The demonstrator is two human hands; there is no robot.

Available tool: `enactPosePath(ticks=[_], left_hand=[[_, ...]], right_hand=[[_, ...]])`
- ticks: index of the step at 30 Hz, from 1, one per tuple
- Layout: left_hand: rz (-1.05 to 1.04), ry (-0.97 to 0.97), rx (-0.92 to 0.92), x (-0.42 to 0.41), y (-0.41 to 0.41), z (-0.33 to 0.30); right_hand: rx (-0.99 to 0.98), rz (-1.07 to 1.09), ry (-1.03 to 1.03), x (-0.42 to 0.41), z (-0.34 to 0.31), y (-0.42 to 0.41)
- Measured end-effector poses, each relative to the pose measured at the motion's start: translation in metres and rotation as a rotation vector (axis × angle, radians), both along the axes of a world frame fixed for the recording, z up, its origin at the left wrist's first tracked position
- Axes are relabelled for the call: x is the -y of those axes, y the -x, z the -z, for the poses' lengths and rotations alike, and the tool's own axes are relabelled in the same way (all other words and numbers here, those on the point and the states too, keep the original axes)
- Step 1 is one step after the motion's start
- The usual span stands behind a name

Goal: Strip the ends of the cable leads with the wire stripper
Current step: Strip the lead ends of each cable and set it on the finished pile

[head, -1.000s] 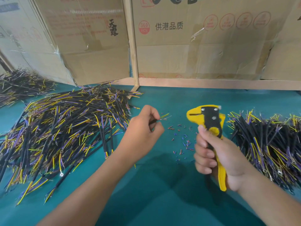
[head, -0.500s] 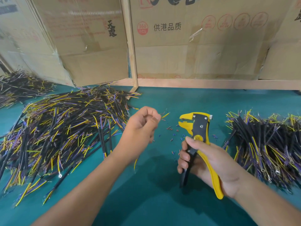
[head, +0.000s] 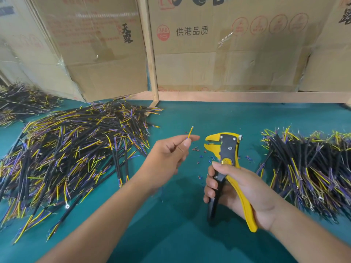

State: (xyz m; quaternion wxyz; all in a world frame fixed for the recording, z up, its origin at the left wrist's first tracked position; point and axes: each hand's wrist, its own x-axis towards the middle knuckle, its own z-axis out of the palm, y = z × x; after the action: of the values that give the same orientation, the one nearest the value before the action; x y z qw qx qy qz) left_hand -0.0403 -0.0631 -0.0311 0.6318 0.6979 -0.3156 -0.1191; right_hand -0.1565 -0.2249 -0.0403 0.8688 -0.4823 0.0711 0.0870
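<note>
Left hand: the left hand is up over the middle of the surface, thumb and forefinger pinching a cable lead whose yellow tip sticks up past the fingertips.
Cable lead: short length showing, tilted up and away; the rest is hidden in the hand.
Right hand: the right hand is wrapped round the handles of the wire stripper, thumb on the yellow dial, fingers curled round the black handle.
Wire stripper: head pointing left toward the lead, mouth parted, handles spread; close to the lead's tip but not touching it.
Between the hands: a scatter of insulation bits, red and blue, lies on the surface under and around the stripper head.
Left side: a big cable pile, black jackets with yellow and purple leads, spreads to the left edge; some ends carry ring terminals.
Far left corner: a smaller heap sits behind it.
Right side: a bundle of the same cables lies just beside the right hand, running off the right edge.
Back edge: cardboard boxes and a wooden post wall off the rear.
</note>
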Motion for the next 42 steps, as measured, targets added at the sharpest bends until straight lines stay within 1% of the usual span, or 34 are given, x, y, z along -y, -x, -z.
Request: enactPosePath(ticks=[3,8,15,19,25,29,33,42], left_hand=[[-0.012,-0.105,0.178,0.001,0.001,0.003],[0.009,-0.138,0.309,0.001,0.005,0.003],[0.06,-0.132,0.345,0.001,0.005,0.002],[0.043,-0.147,0.38,0.001,0.001,0.004],[0.002,-0.159,0.419,0.001,0.001,0.003],[-0.03,-0.195,0.467,0.001,0.003,0.002],[-0.033,-0.227,0.508,0.0,0.005,0.001],[-0.062,-0.246,0.499,0.003,0.011,-0.001]], right_hand=[[-0.013,-0.002,-0.004,0.002,0.002,-0.002],[-0.004,-0.014,-0.01,0.004,0.005,-0.003],[0.021,-0.059,-0.021,0.01,0.018,-0.01],[0.026,-0.086,-0.005,0.013,0.023,-0.015],[0.07,-0.204,0.005,0.015,0.012,-0.003],[0.06,-0.185,0.031,0.009,0.001,0.004],[0.078,-0.21,0.053,0.007,-0.002,0.007],[0.074,-0.205,0.069,0.005,-0.001,0.007]])
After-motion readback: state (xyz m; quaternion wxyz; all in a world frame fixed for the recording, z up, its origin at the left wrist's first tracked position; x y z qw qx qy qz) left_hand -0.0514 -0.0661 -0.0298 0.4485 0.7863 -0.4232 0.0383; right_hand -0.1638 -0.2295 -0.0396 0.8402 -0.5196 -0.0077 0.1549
